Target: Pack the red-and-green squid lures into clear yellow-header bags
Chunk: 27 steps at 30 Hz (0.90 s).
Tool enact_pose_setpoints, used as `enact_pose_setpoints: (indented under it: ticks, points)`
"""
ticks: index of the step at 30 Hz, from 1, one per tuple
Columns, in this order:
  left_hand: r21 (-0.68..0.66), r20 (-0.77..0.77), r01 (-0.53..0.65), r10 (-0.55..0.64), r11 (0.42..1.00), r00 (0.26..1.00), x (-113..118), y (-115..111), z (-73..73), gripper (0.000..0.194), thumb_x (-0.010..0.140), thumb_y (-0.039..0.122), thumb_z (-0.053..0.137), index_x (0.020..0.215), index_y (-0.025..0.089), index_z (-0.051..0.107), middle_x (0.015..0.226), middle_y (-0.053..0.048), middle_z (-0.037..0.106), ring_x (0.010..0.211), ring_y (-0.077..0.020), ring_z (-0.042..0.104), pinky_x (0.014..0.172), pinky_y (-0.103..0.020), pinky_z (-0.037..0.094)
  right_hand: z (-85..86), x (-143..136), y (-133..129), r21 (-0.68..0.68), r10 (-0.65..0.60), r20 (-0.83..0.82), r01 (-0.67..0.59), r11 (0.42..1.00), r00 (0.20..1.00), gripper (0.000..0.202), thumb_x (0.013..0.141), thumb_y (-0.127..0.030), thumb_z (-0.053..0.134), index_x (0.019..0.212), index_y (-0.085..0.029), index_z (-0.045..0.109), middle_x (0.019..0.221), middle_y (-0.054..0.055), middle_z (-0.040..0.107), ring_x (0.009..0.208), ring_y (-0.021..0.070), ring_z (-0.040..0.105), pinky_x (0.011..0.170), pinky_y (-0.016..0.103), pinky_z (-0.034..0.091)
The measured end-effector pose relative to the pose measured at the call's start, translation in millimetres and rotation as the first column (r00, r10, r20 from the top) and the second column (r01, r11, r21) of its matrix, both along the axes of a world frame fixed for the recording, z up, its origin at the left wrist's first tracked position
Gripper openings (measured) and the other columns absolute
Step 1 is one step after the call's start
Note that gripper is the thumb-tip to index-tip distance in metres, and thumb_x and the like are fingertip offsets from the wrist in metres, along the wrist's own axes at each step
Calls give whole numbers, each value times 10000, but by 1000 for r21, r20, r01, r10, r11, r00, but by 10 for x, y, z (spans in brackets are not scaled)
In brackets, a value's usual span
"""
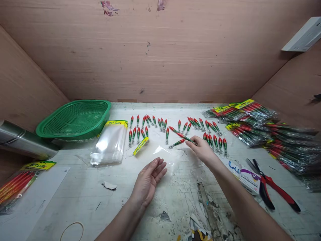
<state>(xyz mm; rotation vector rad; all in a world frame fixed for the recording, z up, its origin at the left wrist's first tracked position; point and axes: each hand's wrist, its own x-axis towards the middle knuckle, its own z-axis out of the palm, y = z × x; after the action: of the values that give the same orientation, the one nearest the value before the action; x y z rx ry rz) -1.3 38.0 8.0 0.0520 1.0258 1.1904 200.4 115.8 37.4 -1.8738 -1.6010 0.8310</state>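
1. The right hand, right of the frame's middle, has its thumb and fingers clamped on the end of a red-and-green lure; the lure slants toward the upper left, and a second lure lies just below it.
2. The left hand, lower middle, is palm up with loosely curled fingers at a clear bag; I cannot tell whether they pinch its film; the bag lies flat in the middle of the frame, its yellow header at the upper left end.
3. Loose lures stand in rows across the middle; a stack of clear bags and a green basket lie left of them.
4. Filled packs are heaped at right; red-handled pliers lie below, at lower right.
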Motion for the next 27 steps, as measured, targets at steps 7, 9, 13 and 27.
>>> enact_pose_setpoints:
  ticks: [7,9,13,27]
  points:
    - [56,14,-53,52,997,999,-5,-26,-45,35,795,97,642,783,100,675,893,-93,724,858,-194,696,791,-300,573,38,-176,-1009,22,293,-124,-292,956,948,415,888,-554,441,665,-206,474,585,-15,449,544,136,429,509,238,307]
    - [64,34,-32,30,997,999,2,-40,-21,51,806,104,623,802,103,674,942,-107,723,872,-210,696,787,-310,573,-73,-259,-1121,83,235,2,-235,969,972,417,906,-532,417,649,-207,459,579,-5,470,533,143,447,510,247,301]
    - [95,64,58,-64,994,996,9,-70,30,253,911,241,483,927,85,682,1002,-160,710,887,-248,695,781,-357,573,-229,-378,-1130,203,175,168,-208,957,970,374,932,-477,388,683,-215,485,618,9,518,549,159,479,516,259,292]
    - [224,6,-36,35,974,999,-39,-44,-2,305,705,169,757,996,142,671,1003,-91,719,933,-201,683,846,-308,553,-48,-332,-1033,243,231,145,-260,934,962,355,961,-425,407,701,-197,487,643,0,501,562,132,473,505,233,309]
